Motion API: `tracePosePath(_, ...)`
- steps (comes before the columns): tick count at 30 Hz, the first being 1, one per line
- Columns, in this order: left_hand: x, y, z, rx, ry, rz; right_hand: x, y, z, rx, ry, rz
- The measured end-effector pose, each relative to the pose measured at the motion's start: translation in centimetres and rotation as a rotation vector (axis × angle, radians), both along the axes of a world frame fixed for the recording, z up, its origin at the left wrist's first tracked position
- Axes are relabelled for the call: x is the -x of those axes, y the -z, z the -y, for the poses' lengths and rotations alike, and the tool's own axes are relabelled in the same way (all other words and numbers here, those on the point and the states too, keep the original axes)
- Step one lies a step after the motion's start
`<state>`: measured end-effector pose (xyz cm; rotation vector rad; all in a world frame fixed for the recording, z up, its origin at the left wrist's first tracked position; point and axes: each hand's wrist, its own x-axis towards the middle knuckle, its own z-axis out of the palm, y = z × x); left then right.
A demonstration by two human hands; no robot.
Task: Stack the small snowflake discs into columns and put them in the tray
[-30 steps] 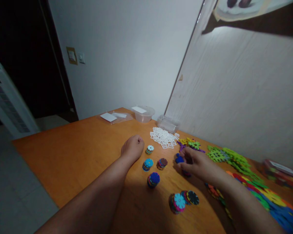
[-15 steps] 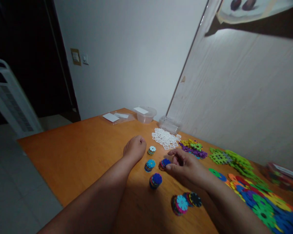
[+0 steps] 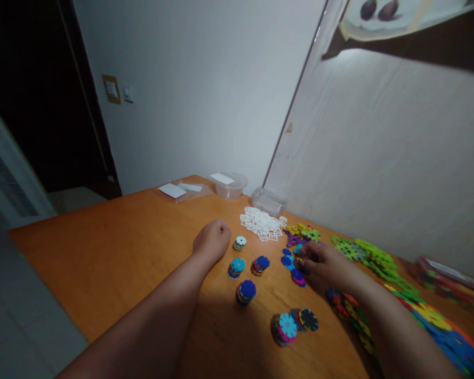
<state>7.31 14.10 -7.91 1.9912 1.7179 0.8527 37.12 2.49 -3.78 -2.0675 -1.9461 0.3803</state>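
Observation:
My left hand (image 3: 212,240) rests on the table as a closed fist; anything inside it is hidden. Just right of it stands a short stack of notched plastic discs topped by a white one (image 3: 240,241). Nearer me are a light-blue-topped stack (image 3: 237,266), a dark-blue-topped stack (image 3: 261,262) and a taller dark-blue-topped stack (image 3: 247,290). My right hand (image 3: 327,265) reaches over loose notched discs (image 3: 287,261), its thumb and fingers apart and partly curled. Some discs are hidden beneath those fingers.
Two touching stacks, one light-blue-topped (image 3: 287,327) and one black-topped (image 3: 308,319), stand nearer me. White lattice pieces (image 3: 262,223) lie before clear plastic containers (image 3: 232,188) by the wall. Green pieces (image 3: 383,261) and a multicoloured pile (image 3: 442,321) spread along the right.
My right hand has left the dark-blue-topped stack and moved right to the loose discs, its fingers off that stack. My left fist stays put. The view has shifted slightly.

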Motion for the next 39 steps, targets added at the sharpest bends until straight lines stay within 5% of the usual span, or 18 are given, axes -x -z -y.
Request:
tracePosePath(14, 0.0, 0.0, -0.1, 0.007, -0.002, 0.012, -0.1, 1.0, -0.7, 0.005, -0.047, -0.046)
tracePosePath(19, 0.0, 0.0, -0.1, -0.003, 0.001, 0.005, 0.7, 0.4, -0.3, 0.013, -0.027, -0.346)
tracePosePath(24, 0.0, 0.0, -0.1, 0.007, -0.009, -0.012, 4.3, -0.1, 0.9, 0.21, -0.1, -0.592)
tracePosePath(31, 0.1, 0.1, -0.2, -0.001, 0.0, -0.001, 6.7, 1.2, 0.9, 0.191, -0.102, -0.371)
tracePosePath(39, 0.0, 0.1, -0.1, -0.015, 0.003, 0.004, 2.5, -0.3, 0.7, 0.078, -0.075, -0.175)
